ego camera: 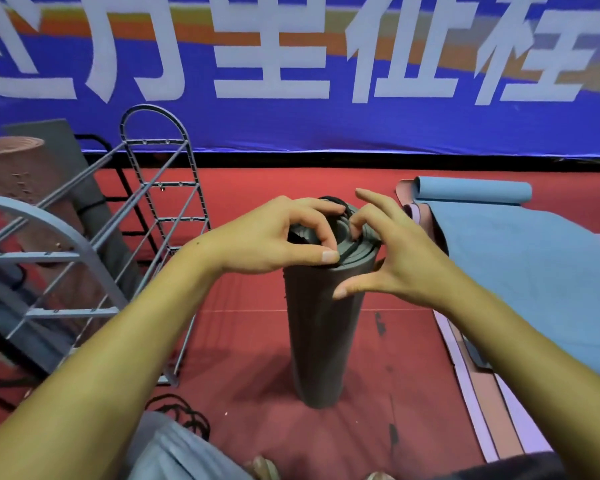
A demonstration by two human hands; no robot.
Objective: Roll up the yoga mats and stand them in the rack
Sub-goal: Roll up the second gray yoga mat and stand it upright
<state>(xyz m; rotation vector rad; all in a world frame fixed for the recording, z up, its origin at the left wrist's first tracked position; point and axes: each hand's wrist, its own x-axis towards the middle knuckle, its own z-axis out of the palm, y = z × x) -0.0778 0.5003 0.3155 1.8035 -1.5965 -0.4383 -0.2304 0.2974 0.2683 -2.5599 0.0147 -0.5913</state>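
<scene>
My left hand [284, 233] and right hand [388, 251] both pinch a black strap [340, 204] at the top of the rolled grey yoga mat [323, 327], upright on the red floor [257, 341]. The metal rack [160, 188] stands left; a blue mat [520, 265] lies right.

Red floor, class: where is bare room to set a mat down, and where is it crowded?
Free: red floor between the rack and the upright grey mat, and the strip below the banner. Crowded: right, under the spread blue mat; bottom left, black straps.
</scene>
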